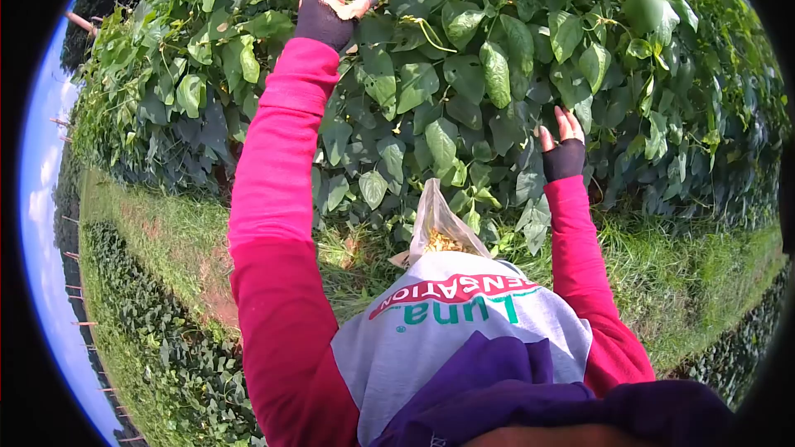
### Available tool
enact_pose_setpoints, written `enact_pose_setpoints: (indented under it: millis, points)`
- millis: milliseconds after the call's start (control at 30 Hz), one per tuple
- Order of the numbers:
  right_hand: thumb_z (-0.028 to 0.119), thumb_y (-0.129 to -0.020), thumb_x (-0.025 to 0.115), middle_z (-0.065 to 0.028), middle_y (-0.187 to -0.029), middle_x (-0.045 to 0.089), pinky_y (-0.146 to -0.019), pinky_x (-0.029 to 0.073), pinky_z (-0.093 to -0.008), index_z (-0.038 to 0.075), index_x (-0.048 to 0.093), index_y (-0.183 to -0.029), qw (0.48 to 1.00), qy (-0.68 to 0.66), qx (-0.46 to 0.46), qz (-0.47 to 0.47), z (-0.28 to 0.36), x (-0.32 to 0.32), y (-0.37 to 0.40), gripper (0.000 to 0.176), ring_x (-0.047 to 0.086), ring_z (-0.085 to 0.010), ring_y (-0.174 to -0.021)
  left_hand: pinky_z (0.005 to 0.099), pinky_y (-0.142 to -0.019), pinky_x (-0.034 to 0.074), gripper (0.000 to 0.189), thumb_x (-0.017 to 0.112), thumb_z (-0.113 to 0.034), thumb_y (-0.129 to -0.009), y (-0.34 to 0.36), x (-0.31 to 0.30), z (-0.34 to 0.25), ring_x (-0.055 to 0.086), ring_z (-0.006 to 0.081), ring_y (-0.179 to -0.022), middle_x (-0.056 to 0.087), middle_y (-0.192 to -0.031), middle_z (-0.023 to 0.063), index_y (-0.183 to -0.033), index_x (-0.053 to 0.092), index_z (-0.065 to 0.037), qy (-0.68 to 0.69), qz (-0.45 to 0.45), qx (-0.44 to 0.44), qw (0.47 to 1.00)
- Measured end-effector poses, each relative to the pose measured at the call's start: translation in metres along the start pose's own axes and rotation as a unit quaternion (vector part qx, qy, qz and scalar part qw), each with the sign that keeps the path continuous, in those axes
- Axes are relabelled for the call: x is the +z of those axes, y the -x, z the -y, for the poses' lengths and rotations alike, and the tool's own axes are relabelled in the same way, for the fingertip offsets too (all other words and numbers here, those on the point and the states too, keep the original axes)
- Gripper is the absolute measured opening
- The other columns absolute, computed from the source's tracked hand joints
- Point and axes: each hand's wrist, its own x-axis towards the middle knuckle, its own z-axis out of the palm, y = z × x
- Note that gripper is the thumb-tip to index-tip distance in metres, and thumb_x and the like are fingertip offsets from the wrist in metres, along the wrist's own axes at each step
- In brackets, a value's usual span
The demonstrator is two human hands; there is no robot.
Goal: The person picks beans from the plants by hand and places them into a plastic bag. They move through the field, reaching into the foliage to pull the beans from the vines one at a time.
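My left hand, in a dark fingerless glove, is raised at the leafy vines. Its thumb and index finger are pinched together on something too small to make out. Lower on the right, my right hand wears a matching glove and reaches into the leaves, with its visible fingers apart. Below the vines, in front of my shirt, a clear plastic bag stands open with small yellowish pieces in it.
A round green fruit hangs among the leaves at the upper right. Grass runs along the foot of the vine wall. More low plants and several posts are on the left.
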Motion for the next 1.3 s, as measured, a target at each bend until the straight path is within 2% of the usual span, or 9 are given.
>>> enact_pose_setpoints:
  millis: [167,467,500,567,700,733,1067,1100,1300]
  points:
    - [0.004,-0.075,0.064,-0.0136,-0.11,0.058,-0.083,0.046,-0.0347,0.006,0.062,-0.104,0.985,-0.163,-0.053,0.006,0.054,-0.011,0.023,0.029,0.056,-0.0274,-0.099,0.0418,-0.096,0.036,0.02,0.068,-0.025,-0.069,0.026,-0.011,-0.01,0.05,0.0314,-0.109,0.06,-0.109,0.0114,-0.086,0.069,-0.015,0.134,-0.031,-0.04,0.99]
    - [0.001,-0.069,0.064,-0.0119,-0.101,0.061,-0.078,0.047,-0.0355,0.008,0.064,-0.097,0.942,-0.293,-0.125,0.108,0.139,0.028,0.052,0.029,0.058,-0.0283,-0.091,0.0468,-0.101,0.027,0.032,0.066,-0.029,-0.07,0.025,-0.021,-0.018,0.037,0.0318,-0.122,0.052,-0.122,0.007,-0.101,0.066,-0.022,-0.104,-0.063,0.009,0.993]
    - [0.001,-0.069,0.063,-0.012,-0.101,0.061,-0.078,0.048,-0.0357,0.007,0.064,-0.096,0.939,-0.291,-0.136,0.122,0.146,0.028,0.055,0.028,0.058,-0.0285,-0.091,0.045,-0.109,0.015,0.056,0.063,-0.026,-0.075,0.025,-0.021,-0.018,0.026,0.0235,-0.132,0.037,-0.137,0.0147,-0.127,0.043,-0.016,0.298,0.061,-0.128,0.944]
    - [0.001,-0.069,0.063,-0.0121,-0.101,0.061,-0.078,0.048,-0.0358,0.007,0.064,-0.095,0.929,-0.309,-0.147,0.141,0.154,0.031,0.062,0.027,0.059,-0.0291,-0.091,0.0423,-0.108,0.019,0.048,0.063,-0.022,-0.072,0.014,-0.014,-0.032,0.037,0.0309,-0.124,0.043,-0.131,0.014,-0.117,0.053,-0.013,-0.035,-0.017,-0.162,0.986]
    - [0.001,-0.069,0.063,-0.012,-0.098,0.062,-0.077,0.048,-0.0359,0.006,0.064,-0.093,0.924,-0.311,-0.169,0.143,0.157,0.025,0.069,0.024,0.06,-0.0289,-0.089,0.046,-0.1,0.032,0.038,0.053,-0.015,-0.077,0.009,0.001,-0.025,0.041,0.0321,-0.12,0.051,-0.12,0.0165,-0.114,0.053,-0.008,-0.105,-0.053,-0.067,0.991]
    - [0.002,-0.069,0.063,-0.0123,-0.096,0.063,-0.076,0.048,-0.0359,0.005,0.064,-0.091,0.928,-0.302,-0.166,0.141,0.156,0.022,0.069,0.023,0.06,-0.0287,-0.088,0.0486,-0.101,0.026,0.024,0.066,-0.029,-0.071,0.012,0.001,-0.017,0.037,0.0309,-0.122,0.052,-0.123,0.0059,-0.093,0.068,-0.023,-0.195,0.04,-0.014,0.98]
    - [0.006,-0.076,0.06,-0.014,-0.094,0.063,-0.076,0.048,-0.0344,0.002,0.063,-0.096,0.89,-0.392,-0.145,0.184,0.185,0.041,0.052,0.021,0.06,-0.0285,-0.086,0.03,-0.088,0.042,0.016,0.069,-0.015,-0.075,0.039,-0.039,-0.023,0.057,0.0174,-0.096,0.064,-0.1,0.0108,-0.087,0.068,-0.005,0.271,-0.042,-0.102,0.956]
    - [0.006,-0.076,0.06,-0.014,-0.094,0.063,-0.076,0.048,-0.0344,0.002,0.063,-0.096,0.888,-0.393,-0.149,0.186,0.192,0.041,0.04,0.021,0.06,-0.0285,-0.086,0.0238,-0.077,0.046,0.017,0.067,-0.009,-0.078,0.052,-0.05,-0.037,0.059,0.0108,-0.083,0.065,-0.093,0.006,-0.093,0.065,-0.001,0.442,0.009,-0.268,0.856]
    - [0.01,-0.086,0.056,-0.0119,-0.107,0.059,-0.082,0.047,-0.0296,0.003,0.048,-0.123,0.737,-0.659,0.06,0.136,0.233,0.082,-0.05,0.039,0.058,-0.0208,-0.097,0.0236,-0.061,0.045,0.014,0.063,-0.008,-0.078,0.17,-0.088,-0.104,0.057,0.011,-0.066,0.064,-0.075,0.0041,-0.091,0.065,-0.003,0.399,0.174,-0.31,0.845]
